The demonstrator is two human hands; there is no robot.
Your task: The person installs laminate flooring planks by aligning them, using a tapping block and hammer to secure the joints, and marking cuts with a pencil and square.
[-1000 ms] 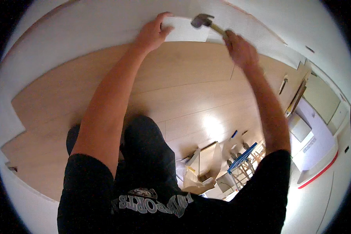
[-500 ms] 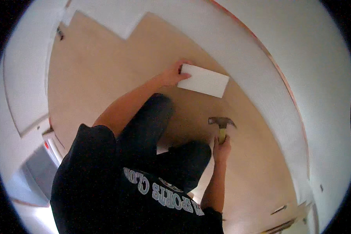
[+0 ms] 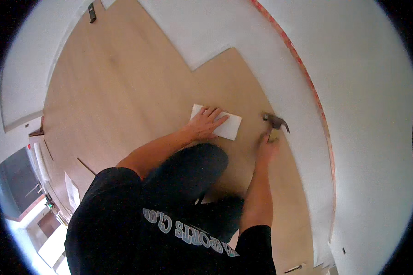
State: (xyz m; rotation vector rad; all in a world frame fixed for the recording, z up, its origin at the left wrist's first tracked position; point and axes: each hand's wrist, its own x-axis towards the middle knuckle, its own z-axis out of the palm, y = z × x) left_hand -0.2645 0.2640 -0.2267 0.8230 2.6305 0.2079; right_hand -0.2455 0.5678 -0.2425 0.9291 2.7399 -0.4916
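Note:
My left hand [image 3: 207, 123] lies flat across a white rectangular board piece [image 3: 230, 127], its fingers spread over the top. The piece rests on the wood-look floor planks [image 3: 119, 68]. To the right of it, my right hand [image 3: 267, 147] is closed around the handle of a claw hammer [image 3: 275, 122]. The hammer's dark head is raised near the stepped edge of the planks, apart from the white piece. Most of its yellowish handle is hidden by my fingers. My dark-trousered knees [image 3: 197, 167] are bent just behind both hands.
White underlay [image 3: 183, 32] borders the planks at the far side and right, below a wall with a reddish strip [image 3: 307, 80] along its base. A small dark tool [image 3: 92, 13] lies at the far left. Another slim tool [image 3: 294, 268] lies at the lower right.
My left hand has gone from gripping the white piece's end to lying flat on it. The view has shifted. The hammer is raised farther forward in my right hand.

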